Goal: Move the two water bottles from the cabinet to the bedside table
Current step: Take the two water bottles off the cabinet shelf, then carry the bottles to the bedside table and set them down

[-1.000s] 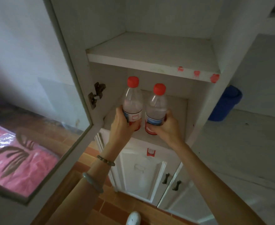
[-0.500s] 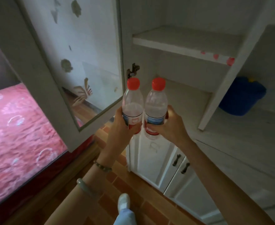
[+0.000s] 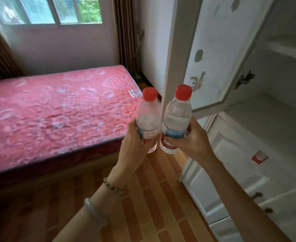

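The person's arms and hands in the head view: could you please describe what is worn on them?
Both forearms are bare, with no sleeves or gloves in view. The left wrist carries a thin bracelet of small dark beads, and further up that forearm sits a smooth, pale, translucent bangle. The right hand and its arm show no jewellery or watch.

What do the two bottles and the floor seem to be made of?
Left bottle and right bottle: likely clear, glossy plastic, since the water shows through; the red caps look like opaque plastic. Floor: smooth strips in wood tones, perhaps laminate or printed vinyl.
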Action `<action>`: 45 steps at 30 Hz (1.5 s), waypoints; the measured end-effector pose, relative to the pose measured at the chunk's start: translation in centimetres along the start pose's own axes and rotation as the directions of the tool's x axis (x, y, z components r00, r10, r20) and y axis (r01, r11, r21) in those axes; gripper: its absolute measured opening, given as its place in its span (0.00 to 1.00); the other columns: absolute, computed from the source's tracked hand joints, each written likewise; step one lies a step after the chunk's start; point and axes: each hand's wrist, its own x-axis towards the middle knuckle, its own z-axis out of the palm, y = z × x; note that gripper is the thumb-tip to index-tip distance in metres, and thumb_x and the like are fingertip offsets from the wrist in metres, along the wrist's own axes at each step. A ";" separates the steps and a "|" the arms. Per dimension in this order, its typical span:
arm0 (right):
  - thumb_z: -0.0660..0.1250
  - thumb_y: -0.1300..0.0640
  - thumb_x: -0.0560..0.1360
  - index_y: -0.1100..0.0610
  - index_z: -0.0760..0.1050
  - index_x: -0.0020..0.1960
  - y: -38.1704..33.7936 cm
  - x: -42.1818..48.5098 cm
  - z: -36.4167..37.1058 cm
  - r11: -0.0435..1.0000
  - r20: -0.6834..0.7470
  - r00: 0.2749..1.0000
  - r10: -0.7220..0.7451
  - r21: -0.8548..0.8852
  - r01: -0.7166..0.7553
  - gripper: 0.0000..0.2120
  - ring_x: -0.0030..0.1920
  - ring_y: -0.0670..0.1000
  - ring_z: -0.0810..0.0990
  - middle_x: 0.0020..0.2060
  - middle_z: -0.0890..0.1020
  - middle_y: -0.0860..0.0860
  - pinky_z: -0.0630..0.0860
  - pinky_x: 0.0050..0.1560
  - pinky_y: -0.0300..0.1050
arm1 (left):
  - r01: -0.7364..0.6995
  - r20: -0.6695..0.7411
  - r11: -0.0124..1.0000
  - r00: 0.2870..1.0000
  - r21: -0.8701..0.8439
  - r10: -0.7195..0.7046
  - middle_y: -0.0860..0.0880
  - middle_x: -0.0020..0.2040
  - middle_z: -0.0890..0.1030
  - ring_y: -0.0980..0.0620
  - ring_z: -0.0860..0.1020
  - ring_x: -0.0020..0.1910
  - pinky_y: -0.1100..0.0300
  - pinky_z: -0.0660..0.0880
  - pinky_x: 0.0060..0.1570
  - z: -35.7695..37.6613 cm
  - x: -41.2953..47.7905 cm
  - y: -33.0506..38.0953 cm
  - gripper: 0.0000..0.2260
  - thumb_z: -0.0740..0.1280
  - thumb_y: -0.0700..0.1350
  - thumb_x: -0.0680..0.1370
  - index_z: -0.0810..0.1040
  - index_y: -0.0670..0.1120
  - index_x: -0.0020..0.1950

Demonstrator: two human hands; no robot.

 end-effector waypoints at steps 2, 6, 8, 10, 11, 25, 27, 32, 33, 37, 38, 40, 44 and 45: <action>0.79 0.52 0.60 0.49 0.70 0.57 -1.4 0.4 3.4 0.999 0.062 0.998 -0.030 0.037 0.027 0.29 0.43 0.33 0.78 0.45 0.78 0.37 0.73 0.39 0.25 | 0.033 -0.052 0.999 0.998 0.037 -0.031 0.46 0.58 0.77 0.49 0.79 0.51 0.57 0.77 0.43 -3.5 -0.3 -1.9 0.31 0.74 0.52 0.69 0.60 0.46 0.64; 0.79 0.43 0.57 0.47 0.69 0.59 -4.7 1.2 10.7 0.997 0.199 0.978 -0.067 0.052 0.058 0.34 0.49 0.41 0.80 0.50 0.80 0.39 0.79 0.46 0.40 | 0.119 -0.149 0.989 0.983 0.089 -0.105 0.48 0.56 0.77 0.50 0.79 0.49 0.58 0.76 0.42 -10.8 -1.4 -5.4 0.31 0.74 0.51 0.69 0.61 0.46 0.64; 0.79 0.44 0.57 0.48 0.69 0.59 -6.5 1.1 14.5 0.994 0.228 0.968 -0.109 0.055 0.099 0.34 0.48 0.41 0.80 0.49 0.80 0.40 0.78 0.45 0.37 | 0.159 -0.189 0.981 0.972 0.107 -0.137 0.49 0.55 0.77 0.49 0.79 0.49 0.55 0.77 0.42 -14.5 -2.0 -7.1 0.31 0.75 0.51 0.68 0.61 0.46 0.63; 0.79 0.48 0.57 0.50 0.70 0.58 -8.4 0.8 18.2 0.989 0.250 0.958 -0.138 0.090 0.119 0.33 0.47 0.39 0.79 0.48 0.79 0.41 0.76 0.43 0.33 | 0.195 -0.232 0.970 0.960 0.143 -0.158 0.49 0.55 0.77 0.49 0.79 0.48 0.57 0.75 0.41 -18.1 -2.7 -8.7 0.31 0.75 0.51 0.67 0.61 0.46 0.63; 0.79 0.49 0.57 0.51 0.70 0.58 -9.4 0.6 20.0 0.986 0.267 0.952 -0.150 0.107 0.125 0.33 0.47 0.40 0.79 0.48 0.80 0.42 0.76 0.44 0.34 | 0.208 -0.255 0.965 0.953 0.161 -0.163 0.49 0.55 0.77 0.48 0.79 0.48 0.58 0.74 0.41 -19.8 -3.0 -9.5 0.32 0.75 0.50 0.67 0.62 0.45 0.62; 0.80 0.54 0.58 0.53 0.70 0.59 -21.5 0.0 40.6 0.920 0.539 0.749 -0.385 0.287 0.266 0.33 0.46 0.42 0.78 0.46 0.78 0.40 0.72 0.44 0.31 | 0.456 -0.611 0.876 0.743 0.160 -0.275 0.55 0.57 0.74 0.56 0.75 0.52 0.59 0.75 0.48 -39.5 -9.7 -17.4 0.31 0.75 0.53 0.67 0.61 0.51 0.62; 0.80 0.54 0.58 0.51 0.69 0.59 -22.8 0.1 43.5 0.913 0.580 0.707 -0.404 0.309 0.268 0.33 0.46 0.43 0.77 0.46 0.77 0.40 0.72 0.44 0.32 | 0.482 -0.653 0.865 0.702 0.142 -0.284 0.55 0.59 0.73 0.58 0.74 0.54 0.65 0.74 0.48 -41.3 -10.3 -18.2 0.32 0.75 0.53 0.68 0.61 0.50 0.64; 0.80 0.55 0.57 0.49 0.70 0.56 -26.4 0.8 51.1 0.881 0.653 0.594 -0.470 0.384 0.275 0.31 0.44 0.34 0.76 0.44 0.76 0.36 0.70 0.41 0.25 | 0.578 -0.768 0.795 0.590 0.184 -0.251 0.49 0.63 0.73 0.54 0.74 0.59 0.73 0.70 0.48 -45.9 -10.5 -21.3 0.33 0.73 0.52 0.69 0.61 0.46 0.67; 0.80 0.55 0.58 0.47 0.70 0.56 -27.1 1.0 52.7 0.876 0.667 0.570 -0.480 0.399 0.271 0.31 0.45 0.35 0.76 0.45 0.76 0.36 0.71 0.41 0.26 | 0.593 -0.785 0.786 0.566 0.176 -0.251 0.49 0.64 0.74 0.52 0.74 0.59 0.69 0.73 0.49 -46.9 -10.4 -22.1 0.33 0.73 0.52 0.69 0.61 0.46 0.67; 0.80 0.53 0.57 0.49 0.70 0.58 -29.9 2.7 59.2 0.856 0.716 0.469 -0.516 0.445 0.263 0.32 0.49 0.44 0.78 0.49 0.80 0.44 0.76 0.48 0.44 | 0.638 -0.842 0.754 0.486 0.157 -0.235 0.48 0.62 0.74 0.51 0.75 0.59 0.59 0.78 0.50 -50.9 -9.3 -25.1 0.32 0.73 0.53 0.69 0.61 0.46 0.66; 0.80 0.53 0.57 0.49 0.70 0.58 -30.6 3.2 60.7 0.850 0.722 0.448 -0.527 0.458 0.260 0.33 0.50 0.44 0.79 0.50 0.80 0.44 0.77 0.49 0.46 | 0.644 -0.851 0.748 0.473 0.159 -0.227 0.48 0.62 0.75 0.51 0.76 0.58 0.60 0.78 0.49 -51.9 -9.0 -25.8 0.32 0.73 0.54 0.69 0.61 0.46 0.66; 0.79 0.53 0.57 0.49 0.70 0.58 -32.2 4.2 63.6 0.839 0.733 0.409 -0.544 0.480 0.257 0.32 0.49 0.43 0.78 0.50 0.80 0.44 0.77 0.48 0.45 | 0.665 -0.864 0.729 0.453 0.164 -0.219 0.47 0.61 0.75 0.51 0.77 0.56 0.61 0.78 0.46 -53.9 -8.3 -27.3 0.33 0.72 0.56 0.68 0.61 0.46 0.65; 0.79 0.52 0.58 0.48 0.69 0.58 -35.3 5.7 68.7 0.814 0.749 0.320 -0.580 0.521 0.256 0.31 0.48 0.37 0.77 0.47 0.79 0.41 0.76 0.45 0.38 | 0.685 -0.902 0.721 0.372 0.106 -0.220 0.47 0.63 0.74 0.52 0.76 0.58 0.61 0.78 0.49 -57.5 -7.2 -29.7 0.36 0.70 0.58 0.67 0.60 0.45 0.67; 0.78 0.52 0.58 0.48 0.69 0.58 -36.0 6.0 69.8 0.807 0.750 0.300 -0.589 0.531 0.257 0.32 0.47 0.36 0.77 0.47 0.78 0.40 0.75 0.45 0.35 | 0.690 -0.910 0.718 0.351 0.093 -0.219 0.47 0.63 0.74 0.53 0.75 0.58 0.63 0.77 0.49 -58.3 -7.1 -30.4 0.36 0.70 0.58 0.67 0.60 0.45 0.67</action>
